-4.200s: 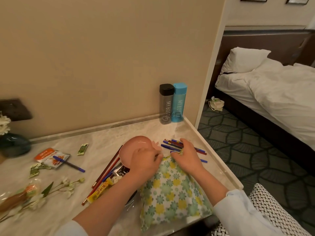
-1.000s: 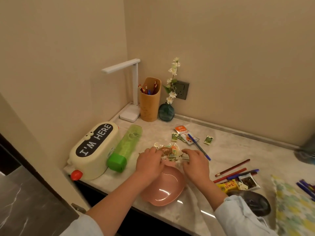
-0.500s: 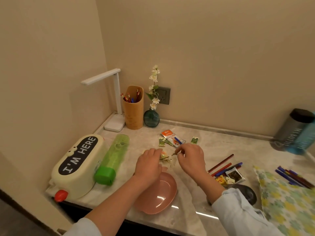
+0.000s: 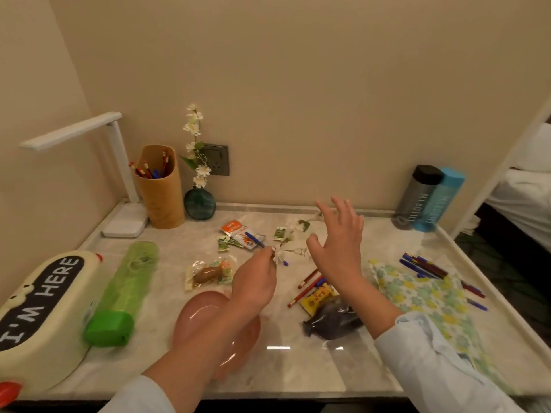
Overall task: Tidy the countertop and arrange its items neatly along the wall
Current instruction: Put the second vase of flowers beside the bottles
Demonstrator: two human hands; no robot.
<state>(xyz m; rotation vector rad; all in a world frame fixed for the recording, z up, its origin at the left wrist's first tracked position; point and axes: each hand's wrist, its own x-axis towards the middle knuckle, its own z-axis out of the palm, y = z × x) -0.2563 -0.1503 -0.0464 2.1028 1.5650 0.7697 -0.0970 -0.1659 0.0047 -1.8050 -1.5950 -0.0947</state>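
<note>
Forearm (image 4: 208, 332) partly hides pink bowl (image 4: 193, 311); left grip (image 4: 256, 281) pinches flower sprig (image 4: 289, 241), right grip (image 4: 337, 251) spread open.

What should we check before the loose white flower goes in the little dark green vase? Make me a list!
1. The left hand pinches the loose white flower sprig: ok.
2. The right hand is open, holds nothing and is free to help: ok.
3. The round dark green glass vase stands upright by the wall: ok.
4. Room in the vase's neck beside the tall white flower stem already in it: cannot tell.
5. The sprig is clear of the blue pen lying next to it: cannot tell, they overlap near the fingertips.
</note>
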